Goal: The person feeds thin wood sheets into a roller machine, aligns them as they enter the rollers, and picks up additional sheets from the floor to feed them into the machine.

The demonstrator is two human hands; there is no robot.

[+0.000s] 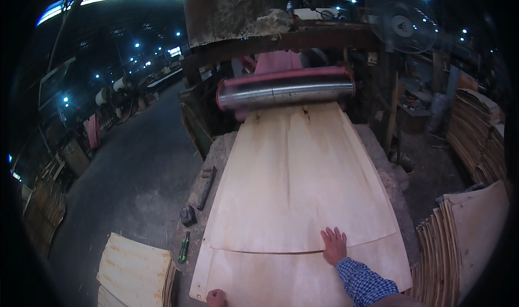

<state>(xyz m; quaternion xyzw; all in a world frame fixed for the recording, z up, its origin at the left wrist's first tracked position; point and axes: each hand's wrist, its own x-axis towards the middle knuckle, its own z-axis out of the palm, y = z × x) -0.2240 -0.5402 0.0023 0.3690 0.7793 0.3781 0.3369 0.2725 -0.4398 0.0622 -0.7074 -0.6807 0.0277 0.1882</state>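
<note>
- My right hand (334, 248) is open, with the palm turned down. It lies across the near edge of the upper veneer sheet (303, 193), to the right of the middle of this edge.
- The fingers of this hand are a little spread and point away from me, toward the metal roller (286, 92); their tips are on the upper veneer sheet. They do not close around anything.
- My right forearm comes from the lower right and slants up to the left. The blue checked sleeve (363, 279) covers it down to the wrist.
- My left hand (216, 298) is at the lower edge of the view, near the front left corner of the lower veneer sheet (270, 277). Its fingers seem curled, but most of the hand is cut off, so I cannot tell whether it grips the sheet.
- The upper veneer sheet lies flat on the lower one, in front of me. Its far end reaches below the roller; I cannot tell if it is caught there. The lower sheet shows in front of the near edge.
- On the bench (223, 147), to the left of the sheets, lie a green cutter knife (184, 247), a dark block (188, 216) and a dark bar (206, 188).
- Veneer stacks stand low on my left (135, 269) and on my right (440, 242).
</note>
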